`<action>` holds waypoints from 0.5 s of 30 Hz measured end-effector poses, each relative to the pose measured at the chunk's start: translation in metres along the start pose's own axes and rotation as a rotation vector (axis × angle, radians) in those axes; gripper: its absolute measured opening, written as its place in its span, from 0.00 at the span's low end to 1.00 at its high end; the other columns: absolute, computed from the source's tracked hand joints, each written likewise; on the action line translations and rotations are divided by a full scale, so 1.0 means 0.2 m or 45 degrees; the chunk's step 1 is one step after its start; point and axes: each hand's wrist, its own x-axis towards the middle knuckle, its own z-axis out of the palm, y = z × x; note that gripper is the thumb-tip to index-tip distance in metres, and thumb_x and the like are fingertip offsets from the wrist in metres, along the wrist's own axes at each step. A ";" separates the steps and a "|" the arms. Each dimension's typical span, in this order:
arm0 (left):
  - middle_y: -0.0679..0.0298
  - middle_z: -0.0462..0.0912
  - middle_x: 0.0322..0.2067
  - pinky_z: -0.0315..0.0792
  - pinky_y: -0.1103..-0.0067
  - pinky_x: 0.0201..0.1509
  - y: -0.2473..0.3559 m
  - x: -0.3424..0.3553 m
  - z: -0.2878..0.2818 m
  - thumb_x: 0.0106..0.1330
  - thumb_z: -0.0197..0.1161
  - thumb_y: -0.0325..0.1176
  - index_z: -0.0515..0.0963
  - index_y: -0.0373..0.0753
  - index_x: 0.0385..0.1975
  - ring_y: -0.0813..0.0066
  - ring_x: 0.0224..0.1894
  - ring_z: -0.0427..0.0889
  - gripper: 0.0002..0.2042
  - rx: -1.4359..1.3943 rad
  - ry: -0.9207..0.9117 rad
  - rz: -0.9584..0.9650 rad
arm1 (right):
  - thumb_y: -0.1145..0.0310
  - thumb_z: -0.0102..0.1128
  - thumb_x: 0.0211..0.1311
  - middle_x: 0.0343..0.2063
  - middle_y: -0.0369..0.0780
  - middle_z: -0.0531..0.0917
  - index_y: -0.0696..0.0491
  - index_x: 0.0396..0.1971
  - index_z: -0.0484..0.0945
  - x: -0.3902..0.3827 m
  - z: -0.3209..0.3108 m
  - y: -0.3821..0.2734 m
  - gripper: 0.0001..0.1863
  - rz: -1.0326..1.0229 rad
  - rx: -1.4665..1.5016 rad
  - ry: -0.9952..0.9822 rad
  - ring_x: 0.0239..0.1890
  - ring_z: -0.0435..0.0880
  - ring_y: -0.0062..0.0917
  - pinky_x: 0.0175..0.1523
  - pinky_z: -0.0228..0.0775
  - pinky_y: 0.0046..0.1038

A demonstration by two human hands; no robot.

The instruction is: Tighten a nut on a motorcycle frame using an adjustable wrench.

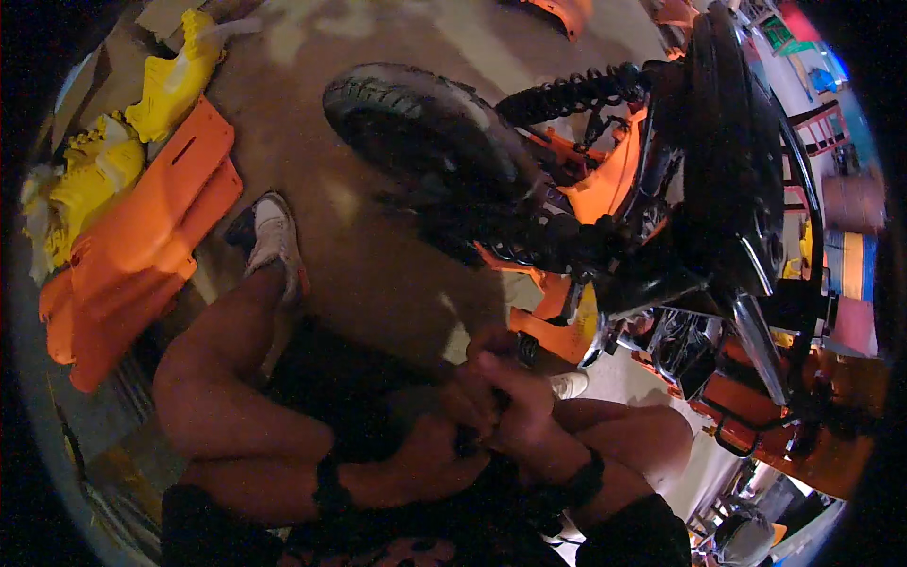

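Note:
In front of my lap both hands are close together, fingers curled. My right hand (520, 402) is closed, and a small dark piece (527, 350) shows at its upper edge; its kind is too dim to tell. My left hand (430, 458) lies just below and to the left, its fingers bent in against the right hand. Another dark spot shows between the hands, but I cannot make out what it is. Ahead and to the right stands a motorbike with a black tyre (378, 109), a black coil-spring shock absorber (576, 92) and orange body panels (609, 175).
On the left floor lie orange plastic panels (142, 250) beside yellow plastic parts (175, 85). My shoe (274, 231) is next to them. The bike's black body (727, 142) rises close on the right. Behind it are a red chair (820, 128) and stacked coloured goods (850, 265).

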 end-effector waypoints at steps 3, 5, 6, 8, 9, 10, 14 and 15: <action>0.54 0.73 0.32 0.69 0.71 0.39 0.02 0.01 -0.02 0.45 0.60 0.25 0.64 0.38 0.35 0.56 0.36 0.75 0.17 -0.043 -0.008 -0.045 | 0.63 0.46 0.57 0.04 0.33 0.57 0.50 0.26 0.62 0.01 -0.01 0.01 0.07 -0.060 -0.002 -0.134 0.06 0.56 0.18 0.14 0.48 0.21; 0.52 0.74 0.31 0.70 0.70 0.39 0.02 -0.01 -0.05 0.46 0.60 0.27 0.66 0.38 0.35 0.54 0.36 0.76 0.15 0.011 -0.079 -0.152 | 0.62 0.46 0.57 0.04 0.33 0.57 0.50 0.26 0.62 0.02 0.01 0.02 0.08 -0.049 0.086 -0.117 0.06 0.55 0.18 0.14 0.48 0.21; 0.51 0.75 0.31 0.71 0.70 0.39 0.02 -0.01 -0.06 0.47 0.60 0.28 0.66 0.37 0.35 0.53 0.36 0.76 0.15 0.059 -0.104 -0.193 | 0.62 0.46 0.57 0.04 0.33 0.57 0.50 0.25 0.62 0.02 0.02 0.02 0.08 -0.043 0.130 -0.109 0.06 0.55 0.18 0.15 0.48 0.21; 0.49 0.76 0.31 0.71 0.68 0.39 0.03 0.00 -0.07 0.48 0.60 0.31 0.67 0.36 0.35 0.51 0.36 0.77 0.15 0.151 -0.162 -0.270 | 0.61 0.46 0.57 0.03 0.33 0.57 0.51 0.25 0.62 0.03 0.00 0.04 0.10 -0.091 0.178 -0.200 0.06 0.55 0.18 0.14 0.47 0.21; 0.49 0.76 0.31 0.71 0.68 0.39 0.02 0.00 -0.08 0.48 0.60 0.31 0.67 0.35 0.35 0.52 0.36 0.77 0.15 0.184 -0.186 -0.313 | 0.60 0.46 0.56 0.03 0.33 0.57 0.51 0.24 0.62 0.04 -0.01 0.05 0.10 -0.115 0.202 -0.245 0.05 0.55 0.18 0.14 0.47 0.21; 0.49 0.76 0.31 0.71 0.68 0.39 0.03 0.00 -0.08 0.48 0.60 0.31 0.67 0.35 0.36 0.52 0.36 0.77 0.15 0.204 -0.191 -0.331 | 0.60 0.46 0.56 0.03 0.32 0.57 0.51 0.24 0.62 0.04 -0.01 0.05 0.10 -0.128 0.169 -0.260 0.05 0.55 0.18 0.15 0.47 0.21; 0.49 0.76 0.32 0.71 0.68 0.40 0.04 -0.01 -0.09 0.48 0.60 0.32 0.68 0.35 0.36 0.52 0.37 0.76 0.16 0.214 -0.128 -0.306 | 0.58 0.47 0.55 0.03 0.32 0.56 0.51 0.24 0.62 0.05 0.01 0.05 0.12 -0.168 0.134 -0.344 0.05 0.55 0.17 0.15 0.46 0.20; 0.49 0.76 0.32 0.71 0.68 0.40 0.04 -0.01 -0.09 0.48 0.60 0.32 0.68 0.35 0.36 0.52 0.37 0.76 0.16 0.213 -0.113 -0.298 | 0.58 0.47 0.55 0.03 0.32 0.56 0.51 0.24 0.62 0.05 0.01 0.06 0.12 -0.175 0.150 -0.372 0.05 0.55 0.17 0.15 0.46 0.20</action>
